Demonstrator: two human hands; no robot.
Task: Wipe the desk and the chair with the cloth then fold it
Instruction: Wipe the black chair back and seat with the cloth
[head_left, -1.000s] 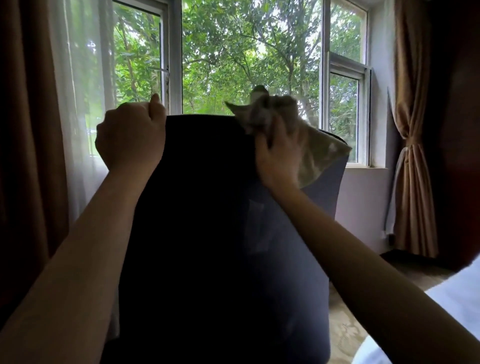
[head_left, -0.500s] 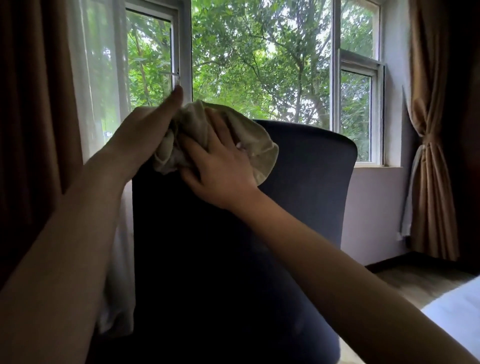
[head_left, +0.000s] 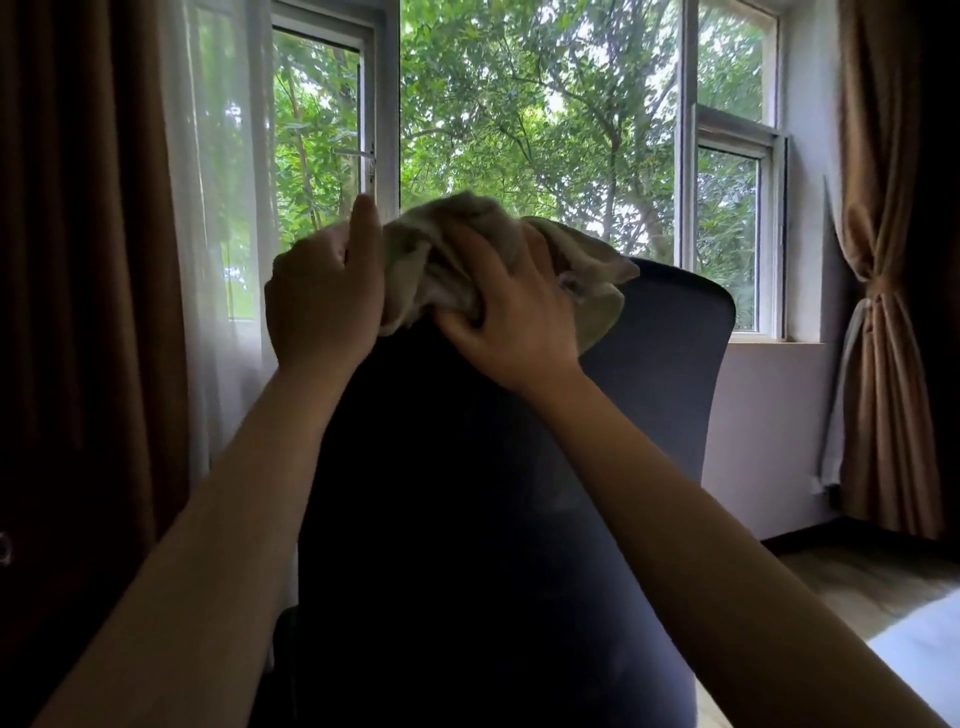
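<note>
While gripping the chair (head_left: 649, 374) by the top-left corner of its dark blue back with the left hand (head_left: 322, 306), curling the fingers over the edge and pointing the thumb (head_left: 366, 234) straight up, pressing the cloth (head_left: 431, 254) down onto the back's top edge with the right hand (head_left: 514, 322). Grasping the cloth in a bunch, digging the right fingers into its folds. Bunching it on the left half of that top edge, against the left thumb, and letting a loose beige flap trail over the edge toward the right. Facing a window (head_left: 545, 130) full of green trees behind the chair. Looking past a sheer white curtain (head_left: 223, 208) at the window's left, with brown drapes (head_left: 878, 260) at both outer edges, the right one tied at its middle. Glimpsing wooden floor (head_left: 857, 582) below the chair's right side and something white (head_left: 924, 654) in the bottom-right corner, too cropped for telling what.
</note>
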